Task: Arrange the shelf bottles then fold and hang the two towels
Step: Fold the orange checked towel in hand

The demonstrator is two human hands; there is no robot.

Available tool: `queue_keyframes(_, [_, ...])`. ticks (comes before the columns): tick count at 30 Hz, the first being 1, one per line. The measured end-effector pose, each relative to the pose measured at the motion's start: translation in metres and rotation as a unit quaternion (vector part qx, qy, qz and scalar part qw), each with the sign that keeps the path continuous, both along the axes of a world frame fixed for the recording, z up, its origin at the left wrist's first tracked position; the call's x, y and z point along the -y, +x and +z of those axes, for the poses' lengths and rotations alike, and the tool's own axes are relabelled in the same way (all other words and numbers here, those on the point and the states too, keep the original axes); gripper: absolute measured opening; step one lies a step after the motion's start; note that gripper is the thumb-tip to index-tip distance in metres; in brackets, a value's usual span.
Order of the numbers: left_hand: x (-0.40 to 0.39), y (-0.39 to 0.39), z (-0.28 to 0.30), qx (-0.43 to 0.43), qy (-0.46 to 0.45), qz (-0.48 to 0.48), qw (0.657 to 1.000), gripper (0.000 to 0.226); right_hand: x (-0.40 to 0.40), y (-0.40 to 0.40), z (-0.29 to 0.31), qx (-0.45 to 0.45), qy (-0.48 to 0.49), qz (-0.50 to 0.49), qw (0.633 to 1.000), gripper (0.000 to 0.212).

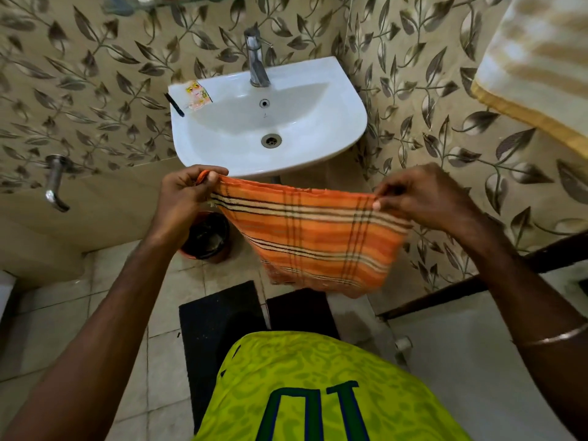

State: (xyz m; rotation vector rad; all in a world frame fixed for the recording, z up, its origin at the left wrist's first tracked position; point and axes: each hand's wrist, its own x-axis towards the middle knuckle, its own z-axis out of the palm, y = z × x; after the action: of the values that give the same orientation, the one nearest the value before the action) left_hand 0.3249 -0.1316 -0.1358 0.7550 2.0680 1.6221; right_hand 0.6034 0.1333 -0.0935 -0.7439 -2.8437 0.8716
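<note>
Both hands' (183, 192) (423, 198) grip pinching orange towel (315, 237) (top edge left-right), hanging down.

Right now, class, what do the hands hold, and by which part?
Both hands, left and right, pinch the orange striped cloth towel by its top corners.

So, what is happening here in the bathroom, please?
A person stands in front of the white sink and holds an orange striped towel stretched between both hands. The left hand pinches one top corner and the right hand pinches the other, so the towel hangs down, seemingly already doubled over. A second, cream and yellow towel hangs at the upper right. The orange one is not yet hung.
</note>
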Motion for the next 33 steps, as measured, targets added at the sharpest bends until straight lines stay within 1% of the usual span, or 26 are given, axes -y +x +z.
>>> queue_keyframes(1, [-0.002,0.001,0.0,-0.006,-0.001,-0.007,1.0,0.019,-0.001,-0.002,0.002,-0.02,0.074,-0.026,0.997,0.01])
queue_keyframes(2, [-0.005,0.002,-0.001,-0.011,0.0,-0.011,1.0,0.02,-0.001,-0.004,0.005,-0.017,0.108,-0.027,0.994,0.009])
queue_keyframes(3, [-0.007,0.002,-0.002,-0.014,0.001,-0.008,1.0,0.02,-0.002,-0.005,0.009,0.014,0.089,0.008,0.996,0.008])
queue_keyframes(4, [-0.009,0.001,-0.003,-0.01,0.005,-0.001,1.0,0.02,-0.003,-0.005,0.014,0.061,0.026,0.065,0.996,0.007])
queue_keyframes(5, [-0.01,0.001,-0.004,-0.003,0.01,0.007,1.0,0.019,-0.003,-0.004,0.019,0.115,-0.052,0.116,0.985,0.007])
queue_keyframes(6, [-0.011,0.0,-0.004,0.006,0.016,0.012,1.0,0.019,-0.002,-0.003,0.023,0.151,-0.112,0.145,0.971,0.007])
queue_keyframes(7, [-0.012,-0.001,-0.003,0.011,0.02,0.014,1.0,0.018,-0.003,-0.002,0.025,0.157,-0.13,0.146,0.968,0.006])
queue_keyframes(8, [-0.012,-0.001,-0.003,0.01,0.023,0.014,1.0,0.018,-0.004,-0.003,0.024,0.141,-0.104,0.119,0.977,0.006])
queue_keyframes(9, [-0.013,-0.001,-0.002,0.006,0.026,0.014,1.0,0.018,-0.005,-0.006,0.023,0.111,-0.039,0.079,0.99,0.006])
queue_keyframes(10, [-0.014,0.001,0.0,0.001,0.028,0.011,1.0,0.018,-0.006,-0.008,0.022,0.079,0.052,0.039,0.995,0.007])
queue_keyframes(11, [-0.016,0.002,0.001,-0.006,0.029,0.01,1.0,0.018,-0.006,-0.01,0.021,0.064,0.116,0.016,0.991,0.007])
queue_keyframes(12, [-0.017,0.003,0.002,-0.009,0.031,0.011,0.999,0.017,-0.005,-0.01,0.021,0.068,0.122,0.023,0.99,0.007])
queue_keyframes(13, [-0.018,0.002,0.002,-0.007,0.031,0.019,0.999,0.017,-0.005,-0.01,0.021,0.088,0.077,0.058,0.991,0.008])
queue_keyframes(14, [-0.018,0.0,0.002,-0.002,0.03,0.029,0.999,0.018,-0.003,-0.01,0.023,0.112,0.008,0.097,0.989,0.009])
queue_keyframes(15, [-0.017,-0.002,0.002,0.005,0.029,0.038,0.999,0.019,0.0,-0.008,0.023,0.127,-0.045,0.129,0.982,0.013])
queue_keyframes(16, [-0.016,-0.005,0.002,0.012,0.028,0.044,0.999,0.019,0.003,-0.006,0.023,0.128,-0.067,0.152,0.978,0.02])
queue_keyframes(17, [-0.015,-0.007,0.002,0.016,0.025,0.047,0.998,0.019,0.004,-0.006,0.023,0.114,-0.064,0.165,0.978,0.032])
queue_keyframes(19, [-0.015,-0.008,0.001,0.016,0.018,0.049,0.999,0.018,0.005,-0.008,0.022,0.091,-0.017,0.192,0.977,0.065])
queue_keyframes(20, [-0.015,-0.006,0.001,0.013,0.015,0.05,0.999,0.018,0.006,-0.01,0.023,0.1,0.019,0.215,0.971,0.077])
queue_keyframes(21, [-0.016,-0.005,0.001,0.009,0.013,0.052,0.999,0.018,0.008,-0.012,0.023,0.117,0.059,0.244,0.961,0.084])
queue_keyframes(23, [-0.018,-0.003,0.0,0.008,0.009,0.053,0.999,0.018,0.014,-0.017,0.024,0.166,0.132,0.3,0.93,0.091])
queue_keyframes(24, [-0.019,-0.003,-0.001,0.011,0.007,0.05,0.999,0.019,0.018,-0.019,0.023,0.195,0.151,0.318,0.916,0.092])
queue_keyframes(27, [-0.019,-0.004,-0.004,0.014,0.001,0.039,0.999,0.019,0.027,-0.025,0.016,0.252,0.148,0.347,0.891,0.091])
queue_keyframes(29, [-0.019,-0.003,-0.006,0.006,0.002,0.033,0.999,0.019,0.029,-0.029,0.011,0.27,0.128,0.336,0.893,0.093])
queue_keyframes(33, [-0.015,0.004,-0.005,0.003,0.02,0.028,0.999,0.019,0.02,-0.038,-0.001,0.276,0.063,0.253,0.925,0.106])
